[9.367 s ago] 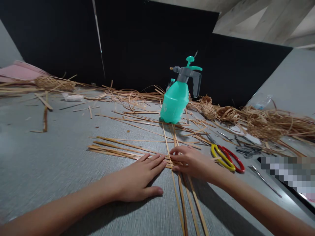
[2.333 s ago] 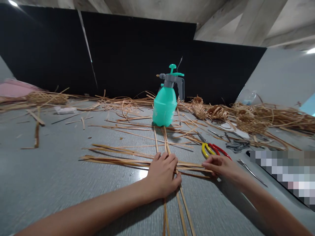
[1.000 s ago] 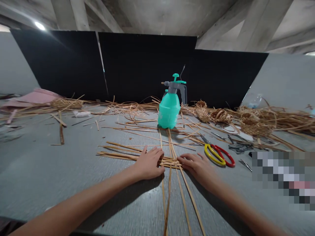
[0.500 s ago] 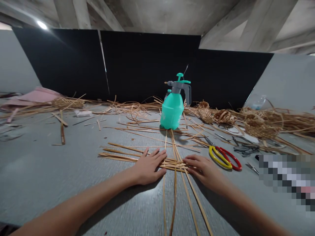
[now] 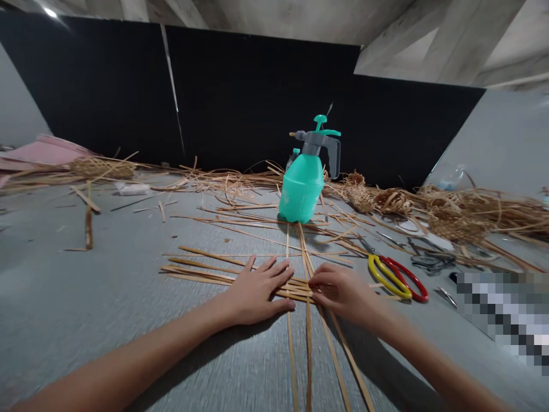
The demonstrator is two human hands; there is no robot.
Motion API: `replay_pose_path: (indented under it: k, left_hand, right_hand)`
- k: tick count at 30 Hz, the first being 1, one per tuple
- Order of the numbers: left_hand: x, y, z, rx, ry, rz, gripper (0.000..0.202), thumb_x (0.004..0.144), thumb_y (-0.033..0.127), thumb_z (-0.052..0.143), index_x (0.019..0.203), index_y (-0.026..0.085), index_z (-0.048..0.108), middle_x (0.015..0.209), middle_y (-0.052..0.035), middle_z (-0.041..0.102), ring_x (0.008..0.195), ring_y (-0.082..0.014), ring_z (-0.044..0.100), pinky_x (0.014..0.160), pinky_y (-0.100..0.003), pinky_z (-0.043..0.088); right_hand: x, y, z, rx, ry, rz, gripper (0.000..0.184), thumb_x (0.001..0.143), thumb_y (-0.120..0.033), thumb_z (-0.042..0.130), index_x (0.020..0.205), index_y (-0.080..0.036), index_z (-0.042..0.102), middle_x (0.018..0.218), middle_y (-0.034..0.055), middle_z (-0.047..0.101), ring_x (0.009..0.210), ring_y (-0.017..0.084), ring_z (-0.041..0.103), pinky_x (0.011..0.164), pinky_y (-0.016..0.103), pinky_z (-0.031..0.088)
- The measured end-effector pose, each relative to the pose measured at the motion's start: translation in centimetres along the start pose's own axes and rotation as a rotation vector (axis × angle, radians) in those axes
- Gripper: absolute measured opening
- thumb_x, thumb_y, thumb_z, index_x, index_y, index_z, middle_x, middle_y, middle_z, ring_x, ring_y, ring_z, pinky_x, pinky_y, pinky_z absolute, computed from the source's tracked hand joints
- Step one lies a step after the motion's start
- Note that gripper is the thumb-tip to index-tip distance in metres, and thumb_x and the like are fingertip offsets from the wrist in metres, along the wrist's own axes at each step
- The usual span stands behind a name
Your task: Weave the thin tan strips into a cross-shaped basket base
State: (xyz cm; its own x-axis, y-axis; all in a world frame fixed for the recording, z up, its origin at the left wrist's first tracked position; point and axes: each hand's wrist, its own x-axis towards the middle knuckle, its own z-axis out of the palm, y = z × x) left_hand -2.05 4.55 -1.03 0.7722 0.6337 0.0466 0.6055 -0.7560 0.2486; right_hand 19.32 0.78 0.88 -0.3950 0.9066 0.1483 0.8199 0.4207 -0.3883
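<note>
My left hand (image 5: 261,290) lies flat with fingers spread, pressing on several tan weaving strips (image 5: 197,272) that run left to right. At the right end of that bundle, my right hand (image 5: 343,290) has its thumb and fingers drawn together on the strips where they cross. Lengthwise strips (image 5: 309,355) pass over and under the crosswise ones between my hands and stretch toward me. Their far ends reach the base of a green pump spray bottle (image 5: 301,191). The right fingertips partly hide the crossing.
Scissors (image 5: 392,277) with one yellow and one red handle lie right of my right hand. Woven pieces (image 5: 454,223) and loose strips line the back of the grey table (image 5: 107,309). A small bottle (image 5: 292,159) stands behind the sprayer. Pink material (image 5: 47,151) lies far left.
My right hand has moved left along the strips, and its fingers have drawn closer together. My left hand stays flat on the bundle. The camera view has shifted slightly.
</note>
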Motion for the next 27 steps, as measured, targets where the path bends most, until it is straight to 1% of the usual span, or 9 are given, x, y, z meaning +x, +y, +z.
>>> replay_pose_path:
  k: [6,11,14,17,18,20,23,25,27]
  left_hand:
    - [0.0,0.1,-0.1,0.017,-0.003,0.028,0.06,0.09,0.054,0.029,0.141,0.023,0.024,0.147,-0.0071,0.021,0.137,-0.0266,0.012,0.107,-0.056,0.006]
    - [0.1,0.2,-0.4,0.004,-0.021,0.011,0.06,0.089,0.052,0.032,0.14,0.022,0.025,0.147,-0.0071,0.022,0.136,-0.0269,0.014,0.107,-0.054,0.009]
    - [0.2,0.2,-0.2,-0.019,-0.021,0.007,0.059,0.089,0.052,0.033,0.14,0.023,0.025,0.147,-0.0062,0.023,0.136,-0.0265,0.015,0.108,-0.053,0.009]
    - [0.3,0.2,0.0,-0.039,-0.005,-0.005,0.056,0.09,0.051,0.033,0.14,0.024,0.027,0.147,-0.0061,0.024,0.136,-0.0258,0.017,0.108,-0.051,0.009]
    - [0.4,0.2,0.0,-0.051,0.012,-0.016,0.056,0.09,0.049,0.035,0.139,0.024,0.029,0.146,-0.0068,0.025,0.135,-0.0259,0.019,0.108,-0.05,0.011]
    - [0.4,0.0,-0.1,-0.099,0.069,-0.046,0.052,0.087,0.045,0.044,0.133,0.021,0.039,0.143,-0.0091,0.034,0.131,-0.0258,0.028,0.106,-0.046,0.02]
    - [0.4,-0.4,-0.6,-0.236,0.147,-0.041,0.033,0.081,0.032,0.056,0.111,0.017,0.058,0.122,-0.0094,0.053,0.114,-0.0224,0.046,0.097,-0.034,0.036]
    - [0.2,-0.5,-0.9,-0.301,0.163,-0.016,0.02,0.081,0.027,0.057,0.097,0.018,0.063,0.11,-0.0075,0.057,0.104,-0.0202,0.051,0.092,-0.031,0.04]
    - [-0.2,-0.3,-1.0,-0.306,0.154,-0.008,0.02,0.084,0.026,0.052,0.098,0.018,0.063,0.11,-0.0075,0.057,0.105,-0.0201,0.051,0.093,-0.032,0.039]
  right_hand:
    - [-0.1,0.8,0.6,0.012,0.035,-0.033,0.012,0.078,-0.021,0.058,0.088,-0.018,0.063,0.097,0.0083,0.062,0.088,0.019,0.057,0.078,0.033,0.046]
    - [-0.2,1.6,1.3,0.113,0.061,-0.074,0.019,0.08,-0.024,0.056,0.097,-0.018,0.062,0.102,0.0094,0.06,0.092,0.019,0.056,0.081,0.034,0.046]
    - [-0.4,1.7,1.8,0.135,0.109,-0.061,0.018,0.08,-0.025,0.056,0.094,-0.018,0.064,0.099,0.0097,0.06,0.092,0.02,0.056,0.081,0.035,0.046]
    - [-0.5,1.7,2.1,0.107,0.142,-0.055,0.016,0.08,-0.024,0.056,0.091,-0.019,0.066,0.097,0.0093,0.061,0.091,0.021,0.055,0.082,0.037,0.045]
    - [-0.6,1.7,2.2,0.095,0.149,-0.056,0.017,0.08,-0.024,0.056,0.092,-0.019,0.066,0.098,0.0093,0.061,0.092,0.022,0.055,0.082,0.038,0.044]
    - [-0.7,1.8,2.3,0.071,0.16,-0.057,0.019,0.08,-0.024,0.056,0.095,-0.019,0.067,0.1,0.0096,0.061,0.094,0.022,0.055,0.083,0.039,0.044]
    - [-0.7,1.8,2.1,0.047,0.132,-0.052,0.021,0.081,-0.026,0.055,0.097,-0.02,0.066,0.102,0.0097,0.061,0.094,0.022,0.056,0.083,0.038,0.044]
    - [-0.6,1.7,1.8,0.017,0.121,-0.059,0.021,0.081,-0.026,0.055,0.098,-0.02,0.066,0.102,0.0093,0.061,0.094,0.022,0.056,0.084,0.038,0.044]
    - [-0.6,1.8,1.5,-0.039,0.113,-0.088,0.021,0.082,-0.028,0.055,0.099,-0.021,0.065,0.102,0.0087,0.062,0.094,0.022,0.056,0.086,0.041,0.043]
